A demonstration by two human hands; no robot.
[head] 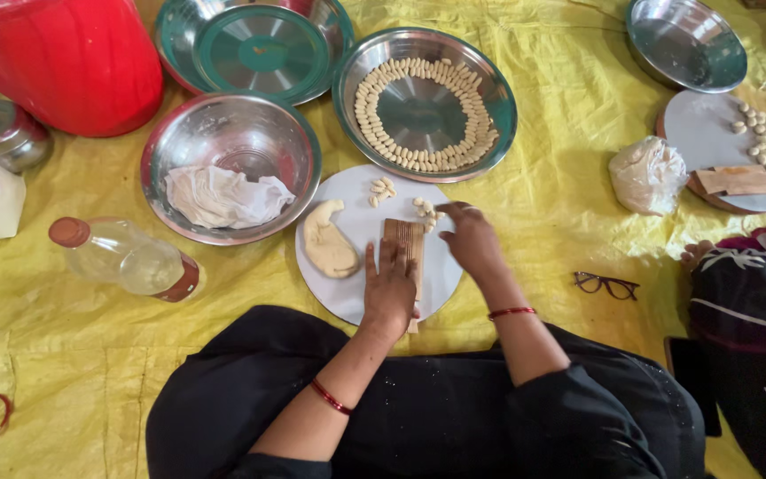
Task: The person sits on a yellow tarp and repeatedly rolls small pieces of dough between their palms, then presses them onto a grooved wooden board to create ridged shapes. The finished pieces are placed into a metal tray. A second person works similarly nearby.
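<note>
Left hand [389, 288] pressed flat, open, on ribbed wooden board [406, 248], steadying it on round white plate [347, 297]. Right hand [470, 238] pinching small dough pieces [425, 208] beside board. Dough lump [328, 241] just left; shaped pieces ringed in steel tray [425, 105].

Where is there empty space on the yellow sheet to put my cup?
Bare yellow sheet lies between the round white board, the eyeglasses and the bagged dough. More lies below the plastic bottle. The bowls sit crowded together at top.
</note>
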